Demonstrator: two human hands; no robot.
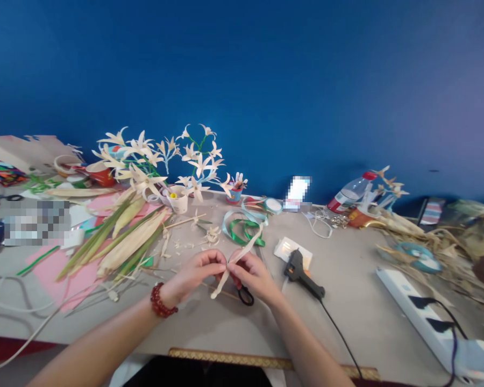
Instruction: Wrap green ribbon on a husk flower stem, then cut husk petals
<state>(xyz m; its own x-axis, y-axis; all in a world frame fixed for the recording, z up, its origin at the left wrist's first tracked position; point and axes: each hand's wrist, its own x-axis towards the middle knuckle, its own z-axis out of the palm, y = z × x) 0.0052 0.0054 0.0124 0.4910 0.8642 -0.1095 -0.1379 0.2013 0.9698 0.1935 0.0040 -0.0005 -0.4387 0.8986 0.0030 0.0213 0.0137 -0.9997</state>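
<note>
A pale strip of corn husk (248, 246) runs slantwise between my hands above the table. My left hand (204, 267), with a red bead bracelet (161, 301) on its wrist, pinches the strip near its middle. Just beside it, my right hand (255, 274) is closed on the same strip with thumb and fingers. The strip's lower end hangs below the fingertips, and its upper end points up to the right. Under my right hand lie scissors; only a black handle loop (246, 296) shows clearly. Green ribbon (242, 232) lies coiled beyond my hands.
Husk flowers (201, 164) stand in cups at the back. Whole husks (133, 244) lie on pink paper to the left. To the right are a hot glue gun (302, 273) with its cord, a power strip (419, 317), a bottle (350, 192) and dried husks (463, 242).
</note>
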